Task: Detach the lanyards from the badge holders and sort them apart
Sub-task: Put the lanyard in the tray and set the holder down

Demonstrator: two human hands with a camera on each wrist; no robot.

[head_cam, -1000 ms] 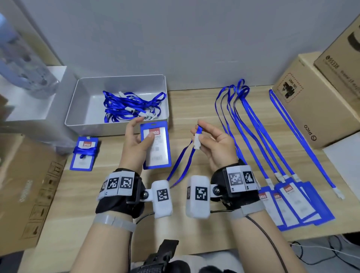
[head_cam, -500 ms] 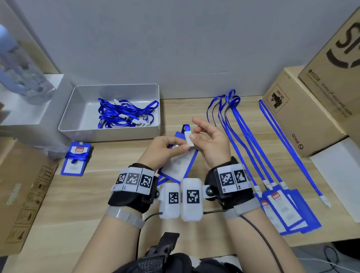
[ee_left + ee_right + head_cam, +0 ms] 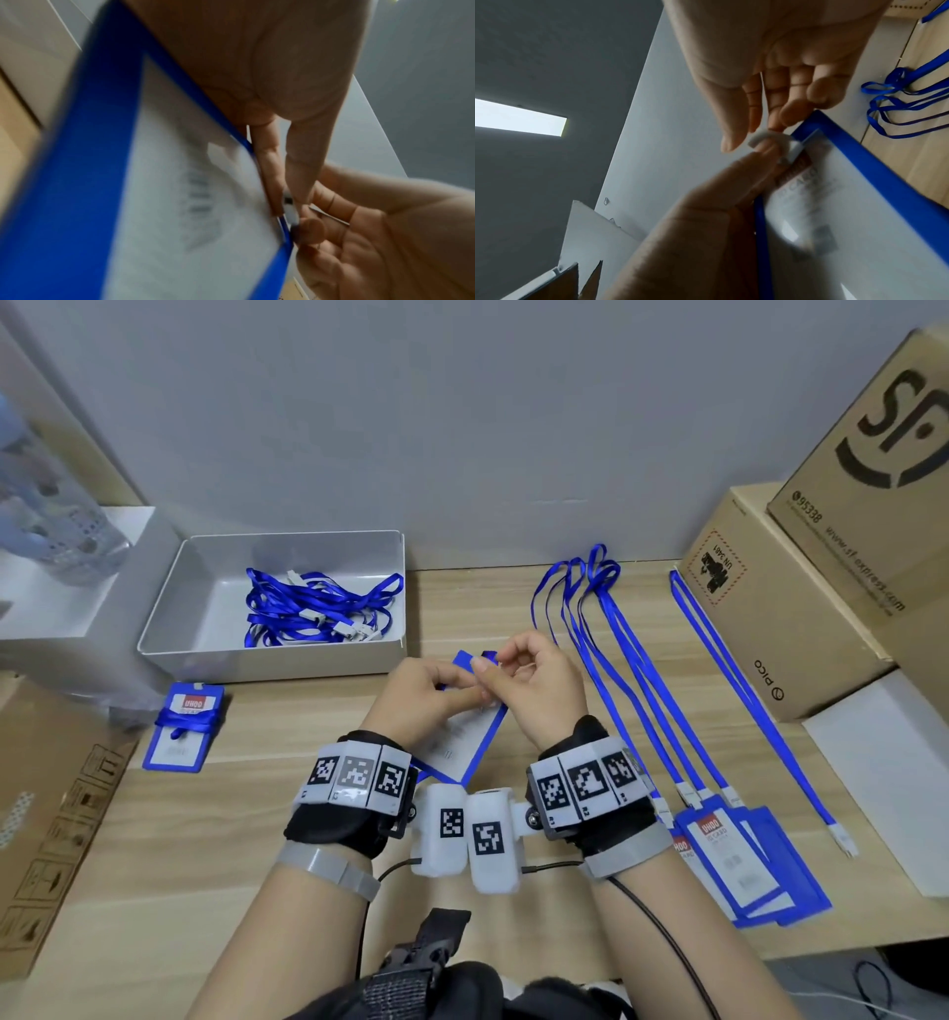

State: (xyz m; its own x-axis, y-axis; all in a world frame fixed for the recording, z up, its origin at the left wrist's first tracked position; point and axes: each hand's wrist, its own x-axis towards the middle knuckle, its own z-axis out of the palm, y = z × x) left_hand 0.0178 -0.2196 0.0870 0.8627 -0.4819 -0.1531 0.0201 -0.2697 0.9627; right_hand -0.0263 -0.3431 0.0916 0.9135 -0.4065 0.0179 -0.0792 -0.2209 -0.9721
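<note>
A blue-framed badge holder (image 3: pixel 475 737) is held tilted above the table's middle. My left hand (image 3: pixel 462 688) grips its top edge, thumb on the card face (image 3: pixel 754 162). My right hand (image 3: pixel 493 667) pinches the white lanyard clip (image 3: pixel 770 140) at that edge, beside a short piece of blue strap (image 3: pixel 485 657). The left wrist view shows the holder (image 3: pixel 154 182) and clip (image 3: pixel 290 211) between both hands. My hands hide the lanyard's remaining length. A white tray (image 3: pixel 169 629) at the back left contains several loose blue lanyards (image 3: pixel 318 608).
Another badge holder (image 3: pixel 187 726) wrapped in its lanyard lies at the left. Several lanyards (image 3: pixel 616 660) with holders (image 3: pixel 734 860) lie stretched out at the right, plus one bare lanyard (image 3: pixel 744 690). Cardboard boxes (image 3: pixel 780 608) line the right edge, and cardboard (image 3: pixel 51 814) the left.
My hands were apart, the left with the holder, the right with the clip and hanging lanyard. They have come together at the holder's top edge. The head view has tilted up.
</note>
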